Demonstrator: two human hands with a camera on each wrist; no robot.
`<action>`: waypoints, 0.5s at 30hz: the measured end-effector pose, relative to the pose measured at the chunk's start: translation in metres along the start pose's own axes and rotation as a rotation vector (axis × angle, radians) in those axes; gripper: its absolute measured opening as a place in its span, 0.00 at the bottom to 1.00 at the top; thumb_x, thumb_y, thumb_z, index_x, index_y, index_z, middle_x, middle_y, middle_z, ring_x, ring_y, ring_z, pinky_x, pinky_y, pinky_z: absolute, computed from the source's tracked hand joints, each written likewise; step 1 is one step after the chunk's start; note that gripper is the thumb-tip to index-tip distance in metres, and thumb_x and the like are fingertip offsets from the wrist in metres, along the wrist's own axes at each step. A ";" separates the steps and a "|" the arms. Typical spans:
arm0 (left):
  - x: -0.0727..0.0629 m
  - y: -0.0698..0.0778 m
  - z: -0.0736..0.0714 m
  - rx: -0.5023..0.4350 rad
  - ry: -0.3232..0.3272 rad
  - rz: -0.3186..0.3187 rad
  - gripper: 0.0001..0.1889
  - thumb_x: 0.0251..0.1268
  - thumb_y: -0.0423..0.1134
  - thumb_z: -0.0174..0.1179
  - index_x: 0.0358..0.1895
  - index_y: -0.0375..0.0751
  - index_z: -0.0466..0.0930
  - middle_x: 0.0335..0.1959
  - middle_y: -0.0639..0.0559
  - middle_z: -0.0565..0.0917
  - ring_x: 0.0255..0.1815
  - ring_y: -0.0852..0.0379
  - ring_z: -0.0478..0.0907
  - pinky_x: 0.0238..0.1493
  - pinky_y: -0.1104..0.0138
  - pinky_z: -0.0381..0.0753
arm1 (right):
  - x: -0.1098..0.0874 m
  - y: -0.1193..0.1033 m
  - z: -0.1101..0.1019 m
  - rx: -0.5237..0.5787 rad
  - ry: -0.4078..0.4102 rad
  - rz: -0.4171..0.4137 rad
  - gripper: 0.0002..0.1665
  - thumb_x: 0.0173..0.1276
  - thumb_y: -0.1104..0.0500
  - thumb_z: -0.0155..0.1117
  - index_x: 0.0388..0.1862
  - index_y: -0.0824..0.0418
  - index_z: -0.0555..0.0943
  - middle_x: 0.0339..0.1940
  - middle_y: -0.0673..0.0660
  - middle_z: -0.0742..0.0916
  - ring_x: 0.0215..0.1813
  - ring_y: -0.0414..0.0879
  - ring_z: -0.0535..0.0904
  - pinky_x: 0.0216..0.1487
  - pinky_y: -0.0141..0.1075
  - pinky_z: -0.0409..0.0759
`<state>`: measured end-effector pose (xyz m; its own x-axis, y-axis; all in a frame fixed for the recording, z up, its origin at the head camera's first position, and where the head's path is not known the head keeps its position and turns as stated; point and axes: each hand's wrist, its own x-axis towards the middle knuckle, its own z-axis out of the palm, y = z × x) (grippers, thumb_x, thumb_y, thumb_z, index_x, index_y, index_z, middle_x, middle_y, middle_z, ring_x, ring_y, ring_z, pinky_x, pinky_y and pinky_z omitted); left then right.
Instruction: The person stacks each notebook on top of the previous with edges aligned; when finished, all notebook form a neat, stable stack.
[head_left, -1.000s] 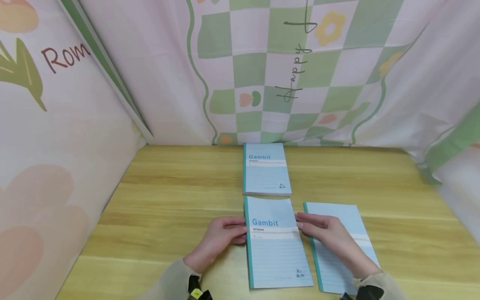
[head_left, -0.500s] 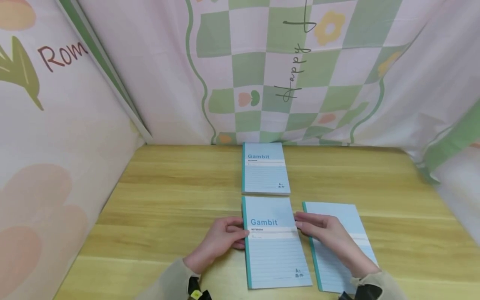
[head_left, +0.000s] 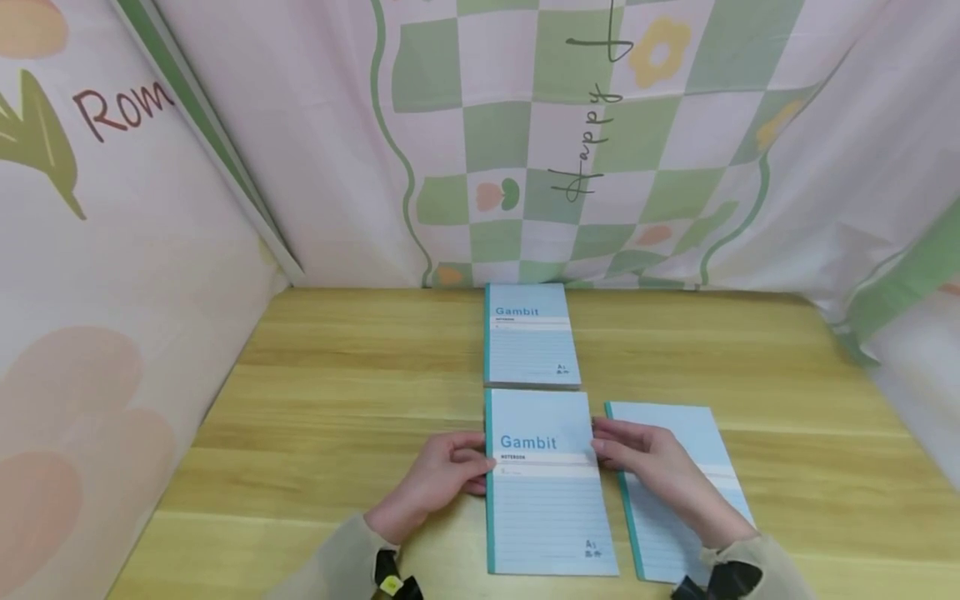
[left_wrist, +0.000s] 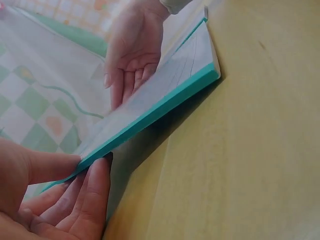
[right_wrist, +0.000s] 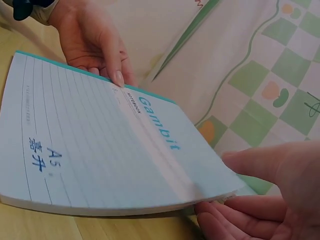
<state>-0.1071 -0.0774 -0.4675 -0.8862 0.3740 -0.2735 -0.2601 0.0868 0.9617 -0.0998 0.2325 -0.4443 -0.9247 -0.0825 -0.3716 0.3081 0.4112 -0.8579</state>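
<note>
A light-blue "Gambit" notebook (head_left: pixel 551 521) with a teal spine lies between both hands in the head view. My left hand (head_left: pixel 435 479) pinches its spine, thumb on the cover and fingers underneath, as the left wrist view shows. Along the opposite edge, my right hand (head_left: pixel 663 471) holds the notebook with the thumb at the top and fingers below. In the left wrist view the teal spine (left_wrist: pixel 150 115) stands partly off the table, with a dark shadow under it. The right fingertips are partly hidden beneath the pages in the right wrist view.
A matching notebook (head_left: pixel 532 354) lies behind the held one, against the curtain (head_left: pixel 502 137); its thick edge may be a stack. Another blue notebook (head_left: pixel 705 446) lies at the right, partly under my right forearm. All are on a wooden table (head_left: pixel 322 400).
Between both hands the notebook has turned slightly, its top edge shifting right and its bottom edge left, so it sits straighter below the back notebook. The hands have barely moved.
</note>
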 end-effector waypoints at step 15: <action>0.012 0.001 -0.006 0.033 0.038 0.028 0.20 0.70 0.31 0.64 0.62 0.27 0.77 0.42 0.41 0.88 0.35 0.49 0.87 0.38 0.61 0.89 | -0.004 0.003 0.006 0.077 -0.015 0.010 0.36 0.71 0.49 0.70 0.68 0.71 0.75 0.56 0.62 0.87 0.48 0.50 0.87 0.48 0.40 0.86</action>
<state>-0.1208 -0.0785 -0.4702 -0.9068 0.3418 -0.2469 -0.2233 0.1072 0.9688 -0.0943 0.2286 -0.4473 -0.9182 -0.0923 -0.3852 0.3342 0.3413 -0.8785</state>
